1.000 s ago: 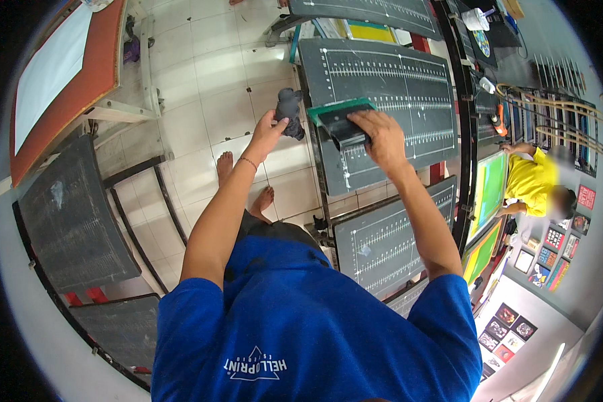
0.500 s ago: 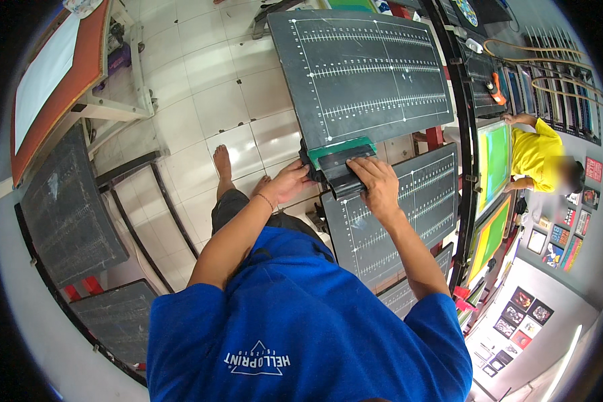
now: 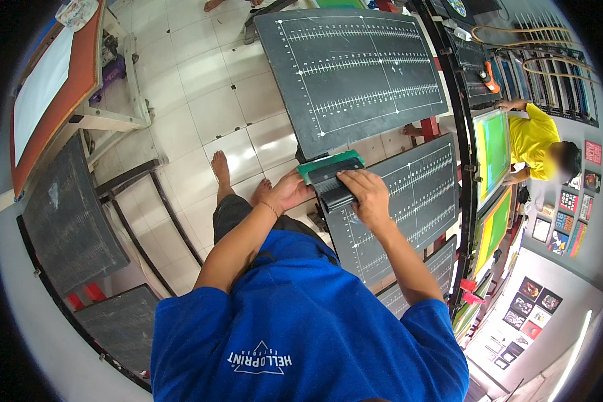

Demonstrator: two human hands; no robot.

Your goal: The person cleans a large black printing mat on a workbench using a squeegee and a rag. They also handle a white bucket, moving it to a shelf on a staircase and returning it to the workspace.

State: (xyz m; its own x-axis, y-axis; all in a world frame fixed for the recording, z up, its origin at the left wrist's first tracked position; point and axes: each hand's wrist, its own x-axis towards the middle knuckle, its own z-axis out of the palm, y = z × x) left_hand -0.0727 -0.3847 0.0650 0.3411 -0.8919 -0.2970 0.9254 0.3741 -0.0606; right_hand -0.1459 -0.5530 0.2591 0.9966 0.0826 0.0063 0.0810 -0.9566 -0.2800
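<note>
A squeegee [image 3: 331, 186] with a black handle and a green blade is held in front of me between two dark boards. My left hand [image 3: 291, 191] grips its left end, fingers closed round the edge. Across the black handle lies my right hand [image 3: 368, 193], its fingers bent over the top and its thumb underneath. Just beyond the green blade is the near edge of a dark printing board [image 3: 355, 84] marked with white scales. Another such board [image 3: 409, 181] lies beneath and to the right of my right hand.
A black metal rail [image 3: 474, 161] runs along the right. Behind it a person in a yellow top [image 3: 534, 137] stands at a framed screen with green and yellow [image 3: 492, 157]. An orange-topped table [image 3: 84, 80] stands at the left above dark boards [image 3: 70, 208] and a black frame [image 3: 171, 208].
The squeegee has tilted in my hands, and its green blade shows more fully. Both hands have shifted slightly, the left one round the squeegee's end.
</note>
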